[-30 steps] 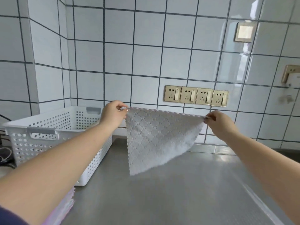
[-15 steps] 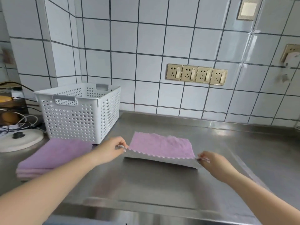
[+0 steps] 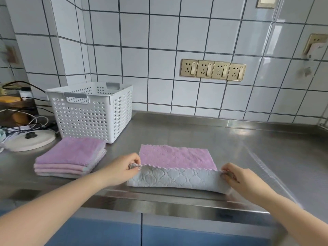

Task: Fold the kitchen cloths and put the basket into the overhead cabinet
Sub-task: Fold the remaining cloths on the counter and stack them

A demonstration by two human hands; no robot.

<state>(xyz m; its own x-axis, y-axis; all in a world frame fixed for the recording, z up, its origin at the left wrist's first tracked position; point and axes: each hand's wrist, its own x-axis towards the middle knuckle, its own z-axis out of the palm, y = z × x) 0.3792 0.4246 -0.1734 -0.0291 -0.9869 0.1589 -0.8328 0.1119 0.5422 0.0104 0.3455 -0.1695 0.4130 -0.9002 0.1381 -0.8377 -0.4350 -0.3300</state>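
A kitchen cloth (image 3: 175,167) lies on the steel bench (image 3: 221,144), near its front edge, pink on its upper face and pale grey on the underside. The near strip of the cloth is turned up and back, so that a band of grey with a diamond pattern faces the camera while the pink part lies flat behind it. The left hand (image 3: 124,168) pinches the left corner of that raised edge between thumb and curled fingers; the right hand (image 3: 237,176) pinches the right corner in the same way, and the scalloped edge runs fairly straight between the two. Both forearms reach in from the bottom of the view. To the left of the cloth, apart from it, sits a stack of folded cloths (image 3: 71,157), pink on top with paler layers showing at the side. Just behind the stack stands a white perforated basket (image 3: 92,114) with grey handle grips, upright on the bench close to the tiled wall (image 3: 106,50); whether the stack touches its base I cannot tell. Left of the basket lie a round white appliance base (image 3: 30,141), tangled cables (image 3: 21,121) and some dark items at the frame's edge, too cut off to name. On the wall above the bench sits a row of four brass-coloured sockets (image 3: 213,70), and blue cabinet fronts (image 3: 142,231) show below the bench edge.
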